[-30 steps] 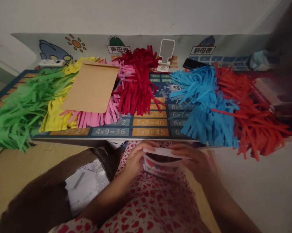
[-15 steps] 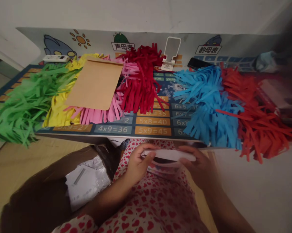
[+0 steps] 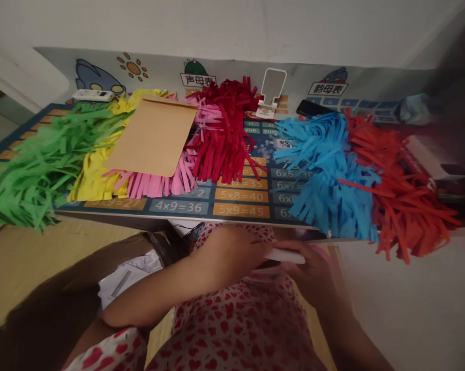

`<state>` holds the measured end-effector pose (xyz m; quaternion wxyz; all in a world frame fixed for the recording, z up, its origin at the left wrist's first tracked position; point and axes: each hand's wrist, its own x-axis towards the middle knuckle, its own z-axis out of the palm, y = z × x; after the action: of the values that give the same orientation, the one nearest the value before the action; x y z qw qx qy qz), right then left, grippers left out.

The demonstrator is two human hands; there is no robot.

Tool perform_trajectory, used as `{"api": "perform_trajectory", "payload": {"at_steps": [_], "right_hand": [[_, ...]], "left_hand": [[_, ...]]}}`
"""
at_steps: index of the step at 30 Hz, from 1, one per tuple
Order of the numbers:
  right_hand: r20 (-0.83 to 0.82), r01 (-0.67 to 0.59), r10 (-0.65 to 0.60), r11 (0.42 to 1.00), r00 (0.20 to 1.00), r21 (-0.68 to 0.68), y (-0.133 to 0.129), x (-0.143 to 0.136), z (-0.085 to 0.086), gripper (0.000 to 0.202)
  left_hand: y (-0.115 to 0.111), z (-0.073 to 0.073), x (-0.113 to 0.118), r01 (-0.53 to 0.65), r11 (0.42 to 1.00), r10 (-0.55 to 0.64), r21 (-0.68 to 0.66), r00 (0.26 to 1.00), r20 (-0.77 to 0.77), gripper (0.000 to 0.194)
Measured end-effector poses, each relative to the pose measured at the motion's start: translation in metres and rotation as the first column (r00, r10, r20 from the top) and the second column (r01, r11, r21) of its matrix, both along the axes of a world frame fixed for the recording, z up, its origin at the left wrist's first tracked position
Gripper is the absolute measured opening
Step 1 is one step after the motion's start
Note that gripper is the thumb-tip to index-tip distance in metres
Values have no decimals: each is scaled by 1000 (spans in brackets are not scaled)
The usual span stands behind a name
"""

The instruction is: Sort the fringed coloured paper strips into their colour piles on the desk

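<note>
Low in the middle, over my lap, my right hand is closed around the right end of a white, flat, rounded thing with a clear, film-like part hanging under it. Its exact kind cannot be made out. My left hand lies across its left end, back of the hand turned up and fingers bent toward it. Those fingertips are mostly hidden, and what they pinch does not show. Just beyond both hands is the edge of the table.
Fringed paper streamers lie on the table: green, yellow, pink, dark red, blue and red. A brown envelope, phone stand and black phone are there. A dark bag stands lower left.
My left hand has turned over and slid right across the white thing, covering its left part. The right hand keeps its hold. The view has shifted slightly.
</note>
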<state>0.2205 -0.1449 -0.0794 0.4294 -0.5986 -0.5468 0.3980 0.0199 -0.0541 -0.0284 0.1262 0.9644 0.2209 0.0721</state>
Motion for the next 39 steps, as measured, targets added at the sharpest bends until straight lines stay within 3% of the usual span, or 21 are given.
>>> {"api": "perform_trajectory", "payload": {"at_steps": [3, 6, 14, 16, 20, 23, 29, 33, 39], "right_hand": [[-16, -11, 12, 997, 1000, 76, -3, 0, -6, 23], [-6, -20, 20, 993, 1000, 118, -4, -2, -7, 24], [60, -21, 18, 999, 998, 46, -5, -9, 4, 16], [29, -10, 9, 1000, 1000, 27, -6, -12, 0, 18], [-49, 137, -137, 991, 989, -1, -9, -19, -13, 47], [9, 202, -203, 972, 979, -121, -11, -22, -20, 36], [66, 127, -116, 973, 991, -194, -11, -19, -21, 27], [145, 8, 5, 996, 989, -93, -9, -12, -22, 28], [196, -178, 173, 984, 965, 9, -9, 3, -21, 32]], "left_hand": [[-2, -4, 5, 11, 992, -6, 124, 999, -42, 19], [-3, -6, 3, 12, 986, -5, 168, 999, -42, 24], [0, 5, -2, -24, 999, 20, -46, 996, -85, 31], [0, 5, -3, -56, 996, 50, -72, 995, -82, 29], [1, 0, -7, -65, 991, 67, -113, 998, 15, 28], [4, -5, -12, -67, 989, 77, -128, 995, 70, 29], [17, -7, -14, 59, 993, -41, -104, 985, 169, 31], [23, -3, -13, 124, 991, -115, -51, 981, 159, 34], [24, -7, -12, 119, 993, -121, 24, 976, 181, 32]]}}
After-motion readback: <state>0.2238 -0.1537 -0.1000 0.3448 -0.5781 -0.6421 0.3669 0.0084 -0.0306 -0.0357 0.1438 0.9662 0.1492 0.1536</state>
